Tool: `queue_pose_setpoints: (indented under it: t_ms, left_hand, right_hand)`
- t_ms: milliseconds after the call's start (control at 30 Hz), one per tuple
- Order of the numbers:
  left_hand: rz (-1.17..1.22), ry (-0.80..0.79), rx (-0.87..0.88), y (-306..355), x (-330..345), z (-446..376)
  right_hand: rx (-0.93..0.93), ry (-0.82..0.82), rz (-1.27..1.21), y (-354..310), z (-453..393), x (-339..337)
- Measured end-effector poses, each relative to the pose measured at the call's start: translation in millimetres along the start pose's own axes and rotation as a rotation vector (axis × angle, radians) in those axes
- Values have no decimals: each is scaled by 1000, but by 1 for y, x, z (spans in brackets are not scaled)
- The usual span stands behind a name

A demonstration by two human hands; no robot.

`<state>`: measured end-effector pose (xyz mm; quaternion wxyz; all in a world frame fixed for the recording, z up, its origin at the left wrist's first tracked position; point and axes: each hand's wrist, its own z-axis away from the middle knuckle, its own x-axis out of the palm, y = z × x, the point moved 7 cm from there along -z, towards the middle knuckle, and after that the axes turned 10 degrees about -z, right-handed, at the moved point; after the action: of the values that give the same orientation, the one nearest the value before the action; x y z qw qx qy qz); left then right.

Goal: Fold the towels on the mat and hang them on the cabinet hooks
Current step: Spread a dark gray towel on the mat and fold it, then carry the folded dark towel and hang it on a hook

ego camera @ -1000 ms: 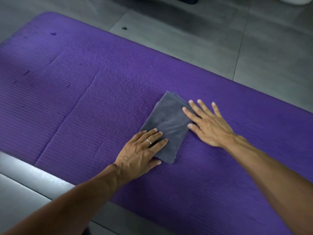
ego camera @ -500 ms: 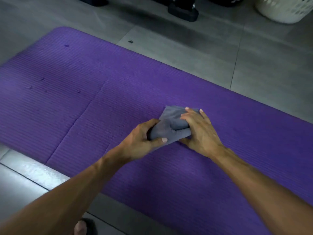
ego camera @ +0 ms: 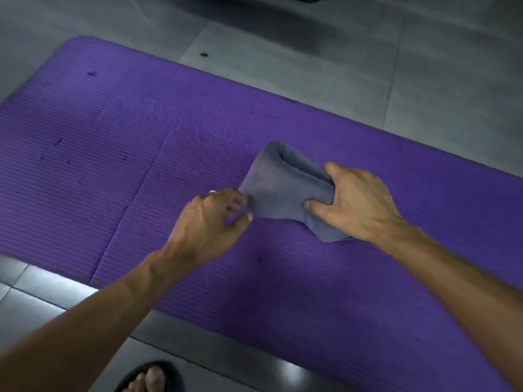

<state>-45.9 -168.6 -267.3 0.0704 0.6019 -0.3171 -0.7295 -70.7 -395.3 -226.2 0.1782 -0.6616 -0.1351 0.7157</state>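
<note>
1. My right hand (ego camera: 359,203) is the grip that matters: its fingers and thumb are pressed together around the near end of the folded grey towel (ego camera: 278,183), bunching it.
2. From that grip the towel runs away and to the left, its long axis slanting toward the far side of the purple mat (ego camera: 141,165). The far end is a rounded fold. The towel looks raised off the mat, though I cannot be sure.
3. My left hand (ego camera: 215,219) sits just left of the grip, fingers loosely curled at the towel's left edge; I cannot tell whether they pinch the cloth or only touch it.
4. Around the grip the mat is bare; grey floor tiles (ego camera: 424,80) lie beyond, and a sandalled foot (ego camera: 150,377) sits nearest me.
5. The cabinet hooks are out of view, so I judge carrying comes next. Nothing blocks lifting.
</note>
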Motion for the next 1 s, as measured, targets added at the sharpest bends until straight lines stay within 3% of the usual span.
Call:
queue_pose_setpoints:
  t_ms: [300,733,1000]
  left_hand:
    - [-194,-190,149,136,-79,23]
    - [-291,-144,355,363,-323,63]
    - [-323,-134,414,515,-398,100]
  right_hand:
    - [227,75,-20,-32,39,-129]
    - [507,243,-188,-130,152,-430]
    - [562,391,-195,-132,242,-599]
